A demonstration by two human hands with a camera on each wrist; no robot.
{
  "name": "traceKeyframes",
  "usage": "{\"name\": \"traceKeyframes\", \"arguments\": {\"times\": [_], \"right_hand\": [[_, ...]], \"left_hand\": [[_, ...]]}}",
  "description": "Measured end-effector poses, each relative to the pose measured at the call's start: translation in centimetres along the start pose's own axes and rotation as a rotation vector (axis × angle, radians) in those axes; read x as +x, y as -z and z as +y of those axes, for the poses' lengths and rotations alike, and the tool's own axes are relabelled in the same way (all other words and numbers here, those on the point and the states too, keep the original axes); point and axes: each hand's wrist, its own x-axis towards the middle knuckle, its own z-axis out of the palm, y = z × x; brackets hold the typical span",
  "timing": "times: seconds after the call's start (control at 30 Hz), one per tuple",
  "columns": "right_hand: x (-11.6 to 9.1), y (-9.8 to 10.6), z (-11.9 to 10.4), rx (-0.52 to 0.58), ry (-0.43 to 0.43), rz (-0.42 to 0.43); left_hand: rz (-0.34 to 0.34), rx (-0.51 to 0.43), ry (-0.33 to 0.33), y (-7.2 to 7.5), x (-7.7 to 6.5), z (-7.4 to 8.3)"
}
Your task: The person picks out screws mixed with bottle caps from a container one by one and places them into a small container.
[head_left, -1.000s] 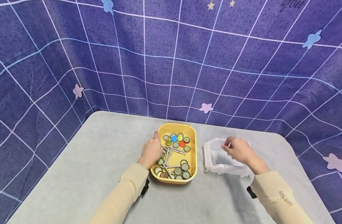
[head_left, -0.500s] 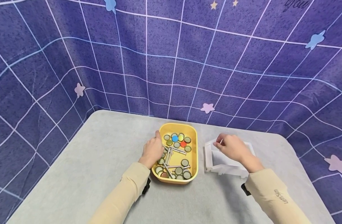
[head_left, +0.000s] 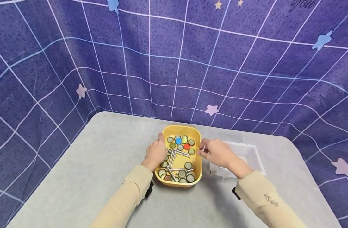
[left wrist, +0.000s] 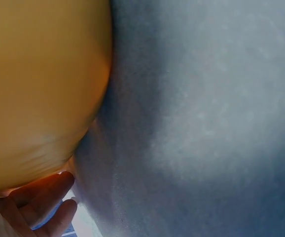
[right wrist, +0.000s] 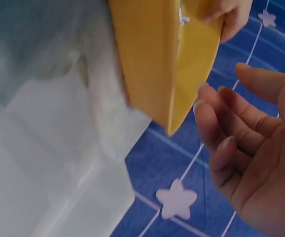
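Note:
A yellow plastic bin (head_left: 180, 161) stands mid-table, holding several bottle caps, among them a blue cap (head_left: 178, 141) and a red cap (head_left: 186, 146). Silvery metal rods (head_left: 171, 160) that resemble bolts lie crossed among them. My left hand (head_left: 156, 154) grips the bin's left wall; in the left wrist view its fingers lie against the outside. Over the bin's right rim hovers my right hand (head_left: 218, 154), loosely bent, with thumb and fingers apart and nothing between them in the right wrist view. Behind that hand is a white plastic bin (head_left: 255, 155), partly covered by it.
Both bins rest on a grey table (head_left: 105, 142), a narrow gap between them. A purple-blue curtain (head_left: 162, 69) with grid lines and stars hangs behind the table and at its sides.
My right hand has moved left from above the white bin to the yellow bin's right rim. The left hand keeps its grip in the same place.

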Motion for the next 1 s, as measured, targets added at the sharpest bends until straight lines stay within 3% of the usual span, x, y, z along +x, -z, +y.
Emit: {"name": "traceKeyframes", "arguments": {"times": [0.27,0.63,1.0], "right_hand": [[0.9,-2.2,-2.0,-0.004,0.078,-0.081],[1.0,-6.3,-3.7,-0.179,0.138,-0.162],[0.8,-8.1,-4.3,-0.284,0.092,-0.208]], "left_hand": [[-0.009,-0.003,0.007,0.2,0.0,0.1],[-0.007,0.003,0.006,0.2,0.0,0.0],[-0.02,0.004,0.01,0.2,-0.1,0.0]]}}
